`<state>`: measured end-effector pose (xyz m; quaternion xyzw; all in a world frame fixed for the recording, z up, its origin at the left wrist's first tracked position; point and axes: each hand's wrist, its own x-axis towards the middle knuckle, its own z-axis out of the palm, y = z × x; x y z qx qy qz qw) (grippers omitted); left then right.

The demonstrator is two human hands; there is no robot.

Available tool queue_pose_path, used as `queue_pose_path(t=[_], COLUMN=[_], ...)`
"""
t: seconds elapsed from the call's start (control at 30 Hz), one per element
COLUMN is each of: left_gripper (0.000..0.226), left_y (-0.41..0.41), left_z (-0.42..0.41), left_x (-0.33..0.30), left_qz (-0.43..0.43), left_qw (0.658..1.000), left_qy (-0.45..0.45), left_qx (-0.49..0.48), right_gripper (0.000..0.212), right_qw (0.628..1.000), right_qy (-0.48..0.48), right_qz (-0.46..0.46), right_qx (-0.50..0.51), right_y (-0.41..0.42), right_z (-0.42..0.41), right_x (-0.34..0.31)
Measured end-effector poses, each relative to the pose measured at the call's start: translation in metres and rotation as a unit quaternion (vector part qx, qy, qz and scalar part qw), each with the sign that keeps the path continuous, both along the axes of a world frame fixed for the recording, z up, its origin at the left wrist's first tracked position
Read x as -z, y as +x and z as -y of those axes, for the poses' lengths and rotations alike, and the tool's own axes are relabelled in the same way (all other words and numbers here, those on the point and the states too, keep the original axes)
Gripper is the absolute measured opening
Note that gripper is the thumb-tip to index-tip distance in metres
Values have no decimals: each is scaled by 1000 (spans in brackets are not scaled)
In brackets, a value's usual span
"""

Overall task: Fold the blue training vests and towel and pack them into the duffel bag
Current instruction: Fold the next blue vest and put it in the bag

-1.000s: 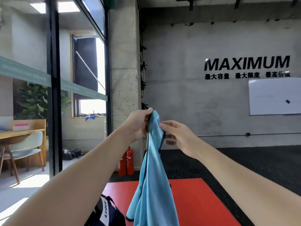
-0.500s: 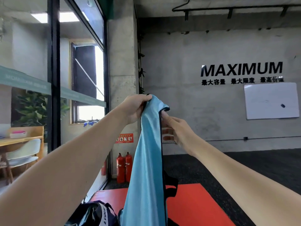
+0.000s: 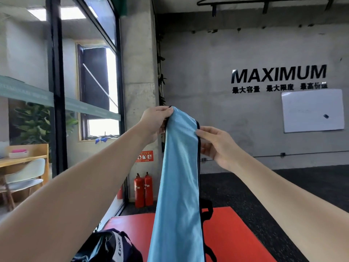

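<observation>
Two hands pinch a vest (image 3: 179,176), its bottom cut off.

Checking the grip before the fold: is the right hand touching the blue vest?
Touching. The head view shows the right hand pinching the dark-trimmed edge of the blue vest, thumb on the front.

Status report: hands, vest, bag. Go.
Left hand grips vest top; right hand pinches its dark edge. Vest hangs unfolded. Duffel bag below left, nothing blocking.
</observation>
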<state>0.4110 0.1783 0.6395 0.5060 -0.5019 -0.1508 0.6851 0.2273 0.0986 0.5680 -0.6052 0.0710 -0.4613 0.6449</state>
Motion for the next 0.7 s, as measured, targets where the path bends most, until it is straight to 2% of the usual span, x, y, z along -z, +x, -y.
queue_pose_path(t=[0.1, 0.17, 0.23, 0.33, 0.5, 0.63, 0.7], left_gripper=[22, 23, 23, 29, 58, 65, 72], left_y=[8, 12, 15, 23, 70, 91, 97], left_z=[13, 23, 34, 52, 92, 119, 137], left_x=[4, 7, 13, 30, 76, 111, 127], left_qz=[17, 30, 36, 41, 98, 118, 122], left_qw=[1000, 999, 998, 996, 985, 979, 977], left_qy=[12, 31, 53, 79, 134, 155, 167], left_qx=[-11, -3, 15, 19, -45, -61, -50], right_gripper=[44, 48, 37, 24, 12, 10, 11], right_qw=[994, 982, 973, 970, 966, 957, 931], right_qy=[-46, -105, -139, -132, -92, -63, -92], right_qz=[-70, -144, -181, -199, -227, -236, -271], right_qx=[-67, -61, -16, 45, 83, 157, 228], right_y=[4, 12, 24, 35, 44, 55, 59], right_z=[6, 8, 16, 46, 119, 173, 193], right_x=[14, 26, 39, 64, 109, 141, 156])
